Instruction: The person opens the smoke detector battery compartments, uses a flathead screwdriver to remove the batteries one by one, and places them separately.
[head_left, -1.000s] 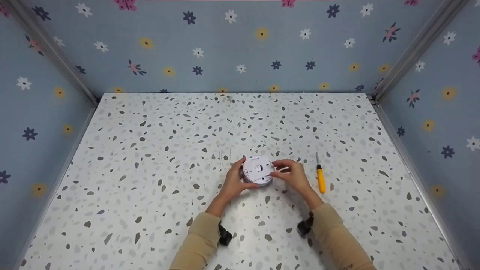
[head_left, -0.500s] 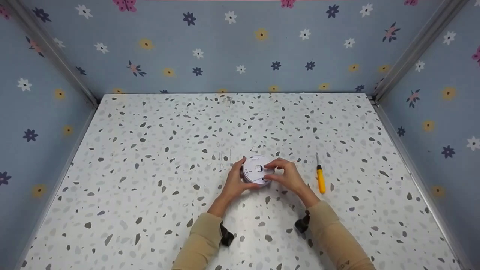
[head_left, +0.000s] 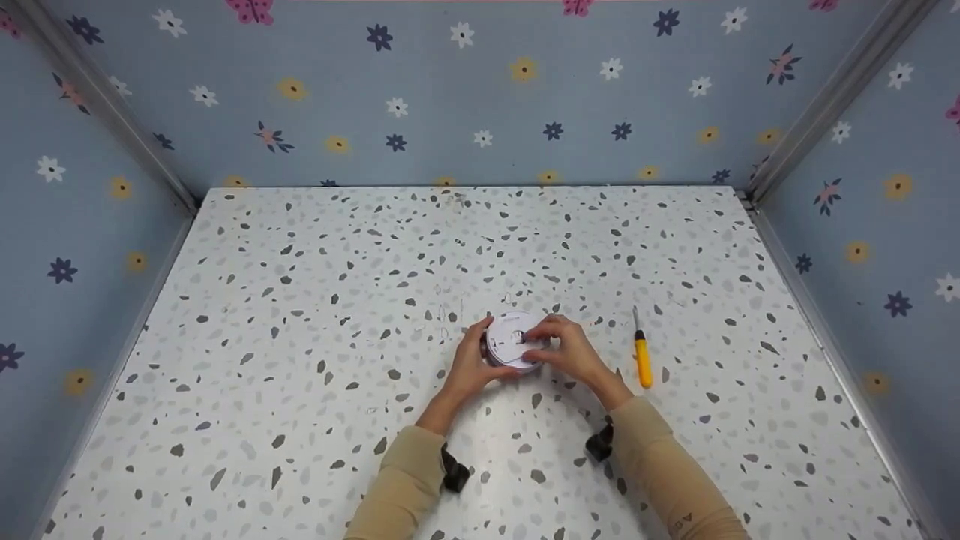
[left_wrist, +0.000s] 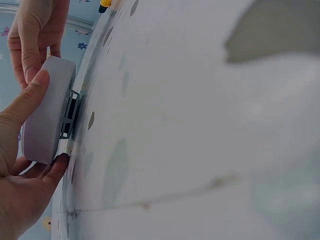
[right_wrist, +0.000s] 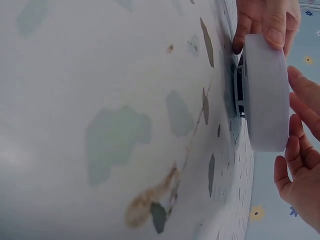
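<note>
A round white smoke detector lies on the speckled table, its printed flat face with a central hole turned up. The wrist views show its thick white side and a slatted grey vent underneath. My left hand grips its rim from the left, thumb at the near side and fingers round the far side. My right hand touches the upper face with thumb and index fingertips apart, near the central hole. Its other fingers are bent beside the detector. Whether those fingertips pinch any small part is hidden.
A screwdriver with a yellow handle lies to the right of my right hand, its tip pointing away. Flower-patterned panels enclose the table at the back and both sides.
My right hand has moved left from the detector's right edge to near its central hole. My left hand keeps its grip on the rim, and the detector stays in place.
</note>
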